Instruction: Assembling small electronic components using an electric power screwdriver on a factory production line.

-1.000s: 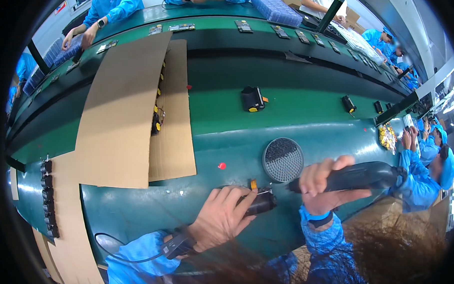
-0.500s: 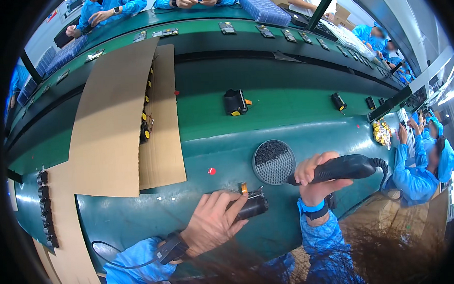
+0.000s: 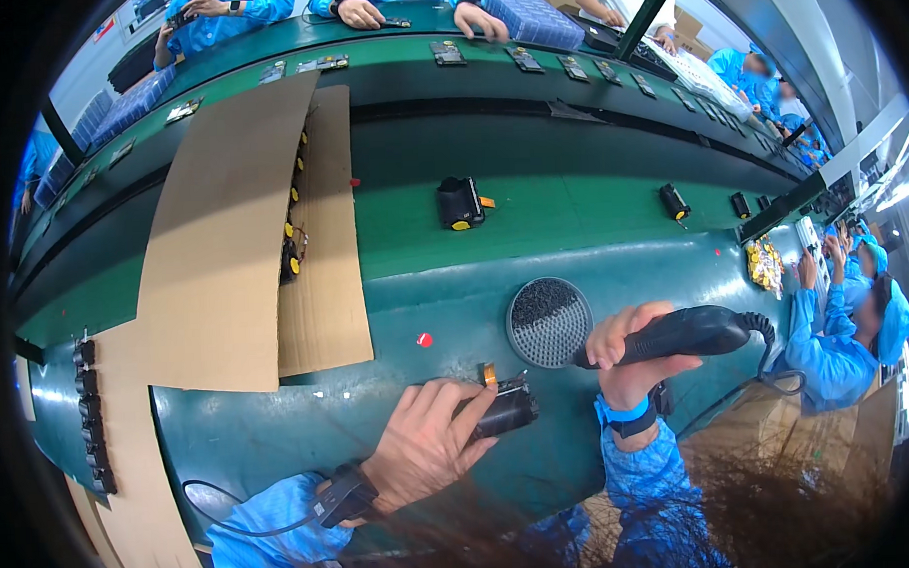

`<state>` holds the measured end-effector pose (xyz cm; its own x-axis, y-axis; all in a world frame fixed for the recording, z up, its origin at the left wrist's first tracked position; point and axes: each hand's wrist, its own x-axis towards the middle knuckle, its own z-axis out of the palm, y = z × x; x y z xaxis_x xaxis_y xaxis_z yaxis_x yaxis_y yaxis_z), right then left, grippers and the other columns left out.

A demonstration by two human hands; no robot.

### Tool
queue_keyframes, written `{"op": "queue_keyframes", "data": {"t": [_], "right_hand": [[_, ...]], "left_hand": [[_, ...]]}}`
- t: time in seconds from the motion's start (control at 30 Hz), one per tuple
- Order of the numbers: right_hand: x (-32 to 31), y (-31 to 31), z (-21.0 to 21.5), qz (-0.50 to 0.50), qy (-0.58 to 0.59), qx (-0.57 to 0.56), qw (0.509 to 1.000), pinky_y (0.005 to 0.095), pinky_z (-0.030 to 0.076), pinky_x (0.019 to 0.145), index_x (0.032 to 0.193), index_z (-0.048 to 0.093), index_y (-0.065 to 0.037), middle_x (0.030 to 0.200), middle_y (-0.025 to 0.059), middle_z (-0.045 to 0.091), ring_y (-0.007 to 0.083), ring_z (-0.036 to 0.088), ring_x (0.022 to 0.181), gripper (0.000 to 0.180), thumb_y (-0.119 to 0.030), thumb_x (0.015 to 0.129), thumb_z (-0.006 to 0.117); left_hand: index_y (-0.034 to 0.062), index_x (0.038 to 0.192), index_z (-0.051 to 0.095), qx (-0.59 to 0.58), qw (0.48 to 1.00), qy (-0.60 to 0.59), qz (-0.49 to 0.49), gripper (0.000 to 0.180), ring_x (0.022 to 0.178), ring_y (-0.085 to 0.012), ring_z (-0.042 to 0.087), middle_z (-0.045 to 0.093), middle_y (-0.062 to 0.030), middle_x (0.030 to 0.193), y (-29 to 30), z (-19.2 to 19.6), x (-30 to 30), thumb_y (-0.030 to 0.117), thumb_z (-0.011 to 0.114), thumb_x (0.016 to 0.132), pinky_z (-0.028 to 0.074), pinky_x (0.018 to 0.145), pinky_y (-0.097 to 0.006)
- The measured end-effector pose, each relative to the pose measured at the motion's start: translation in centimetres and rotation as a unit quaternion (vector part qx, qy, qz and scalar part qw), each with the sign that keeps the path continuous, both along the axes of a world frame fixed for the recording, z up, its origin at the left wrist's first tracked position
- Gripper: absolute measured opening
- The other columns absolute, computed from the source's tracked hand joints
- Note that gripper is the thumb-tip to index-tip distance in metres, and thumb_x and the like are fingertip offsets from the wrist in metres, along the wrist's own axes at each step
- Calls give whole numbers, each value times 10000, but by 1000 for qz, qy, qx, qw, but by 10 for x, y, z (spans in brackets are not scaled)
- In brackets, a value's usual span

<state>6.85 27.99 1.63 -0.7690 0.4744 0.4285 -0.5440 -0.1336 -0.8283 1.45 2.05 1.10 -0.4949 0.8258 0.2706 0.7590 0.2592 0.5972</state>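
Note:
My left hand [image 3: 425, 440] is closed around a black cylindrical housing [image 3: 509, 412] lying on the green work surface. An orange ribbon cable [image 3: 489, 374] sticks up from the housing beside my fingertips. My right hand [image 3: 632, 353] grips a black electric screwdriver [image 3: 692, 336] with a coiled cord, held almost level. Its front end points at a round grey dimpled dish [image 3: 560, 352], partly covered by tiny black screws [image 3: 543, 299]. Whether the tip touches the dish cannot be made out.
Beyond the dish, a similar black housing [image 3: 461, 203] rests on the green conveyor, with more farther right. Cardboard sheets [image 3: 213, 252] stand left, and a row of black parts [image 3: 92, 417] lies far left. A bag of yellow pieces [image 3: 764, 266] sits right. Co-workers work around the line.
The housings and boards on the conveyors have shifted slightly left. Across the line, co-workers' hands have moved, one now reaching toward the boards. Both my hands stay nearly still.

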Motion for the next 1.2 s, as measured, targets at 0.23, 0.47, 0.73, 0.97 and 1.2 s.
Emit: {"op": "queue_keyframes", "data": {"t": [0.23,0.47,0.73,0.97,1.2], "right_hand": [[2,-3,13,-15,48,-21,999,281,410,403,980,453,-88,597,21,474,137,470,448,855,-913,775,366],[-5,-62,41,130,126,-47,982,323,442,398,987,463,-54,604,51,495,164,492,455,834,-867,805,436],[-11,-87,16,242,123,-24,962,348,470,513,1057,486,-9,712,108,537,203,537,592,878,-833,762,561],[-14,-89,9,228,115,-17,967,342,470,512,1052,483,-17,714,104,522,200,530,583,883,-846,754,547],[-15,-92,8,216,107,-9,970,326,465,491,1043,485,-23,691,96,515,193,521,555,896,-864,737,528]], "left_hand": [[40,1294,588,5,1000,-12,17,655,1123,-277,520,542,-84,1203,-2,-3,-5,313,832,750,434,922,-415],[41,1288,596,21,999,-35,27,694,1149,-274,497,533,-76,1228,-6,-10,-8,334,853,714,406,930,-403],[41,1269,609,27,999,-32,30,679,1144,-262,507,532,-69,1203,-6,-15,-9,339,850,708,409,908,-392],[43,1263,614,26,999,-28,33,669,1145,-262,507,533,-72,1199,-6,-16,-9,370,832,721,409,908,-392],[40,1262,615,22,999,-24,32,663,1145,-262,505,537,-73,1198,-7,-15,-8,370,826,727,408,911,-391]]}}
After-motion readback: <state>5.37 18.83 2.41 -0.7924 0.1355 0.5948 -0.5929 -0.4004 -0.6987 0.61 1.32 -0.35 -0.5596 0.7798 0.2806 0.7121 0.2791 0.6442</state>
